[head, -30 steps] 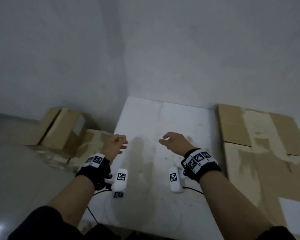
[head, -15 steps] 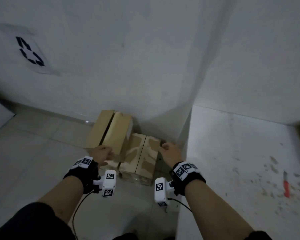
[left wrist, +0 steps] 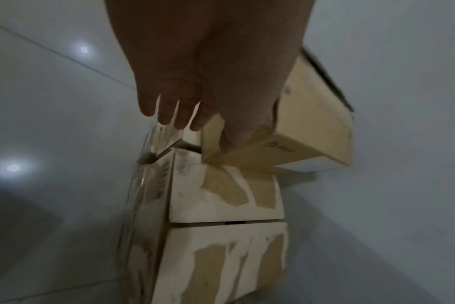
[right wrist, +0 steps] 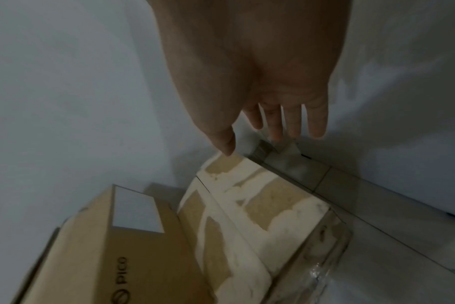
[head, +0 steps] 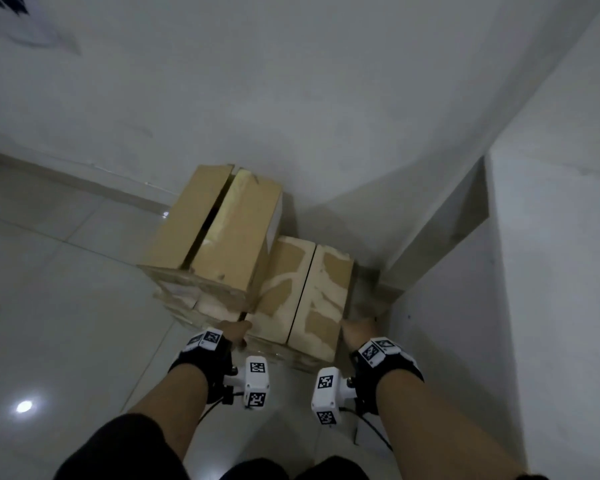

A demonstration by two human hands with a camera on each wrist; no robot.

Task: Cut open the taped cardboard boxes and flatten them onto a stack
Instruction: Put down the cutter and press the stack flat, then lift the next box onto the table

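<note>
Tan cardboard on the smaller box (head: pixel 305 296), blotched with pale cream torn patches; plainer tan on the taller box (head: pixel 219 233), marked by a white label (right wrist: pixel 135 214) and dark printed lettering. Glossy pale grey floor tiles (head: pixel 66 306), dotted with white glints. Grey-white wall (head: pixel 291 81). Black wristbands (head: pixel 201 358), topped with black-and-white square-patterned tags.

Two boxes are set side by side on the floor (head: pixel 59 306) against the wall (head: pixel 291 98): the big box (head: pixel 219 237) left, the small box (head: pixel 305 292) right.
</note>
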